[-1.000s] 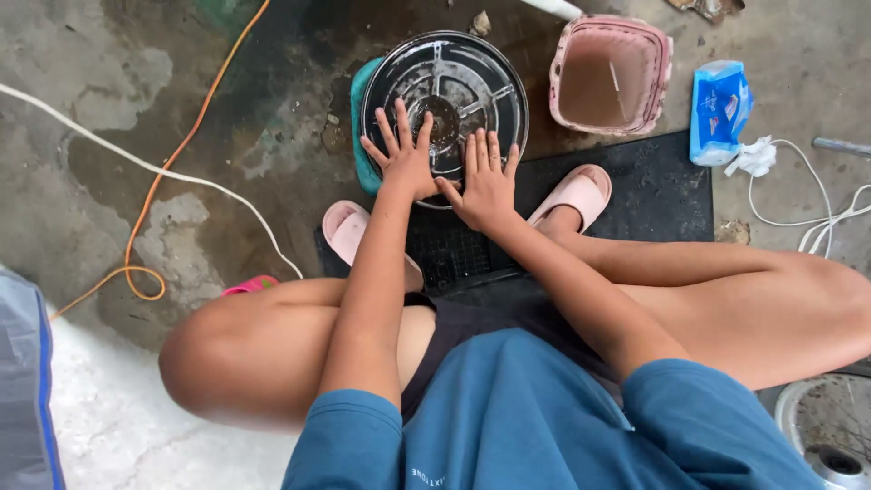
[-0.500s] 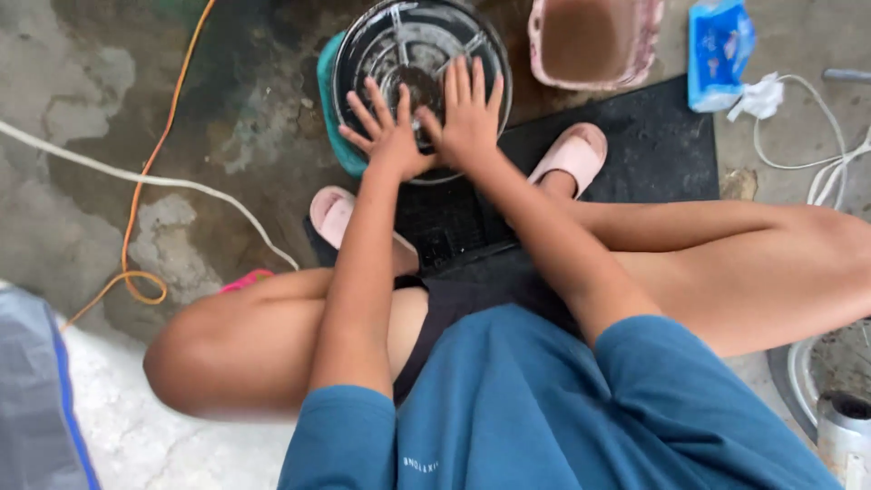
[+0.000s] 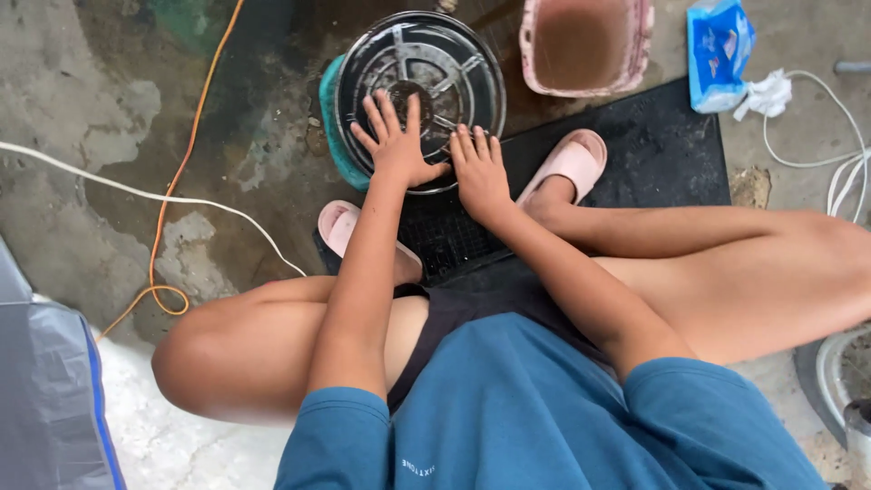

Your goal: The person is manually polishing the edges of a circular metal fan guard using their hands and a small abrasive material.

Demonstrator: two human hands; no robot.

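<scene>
Down low, both palms flat on round fan grille (image 3: 435, 63) over teal basin (image 3: 332, 109) on wet floor: left hand (image 3: 396, 145) with fingers spread, right hand (image 3: 478, 172) beside it. Neither grip closed. Pink tub (image 3: 635, 45) of brown water just beyond.

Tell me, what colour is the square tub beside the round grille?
Pink tub, holding brown water; seen in the head view.

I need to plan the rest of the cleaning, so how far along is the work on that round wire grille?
Done: the round wire grille lies flat on a teal basin, on wet ground, with a pink tub of brown water beside it. In hand: left hand and right hand press flat on it. Whether dirt remains cannot be told.
</scene>
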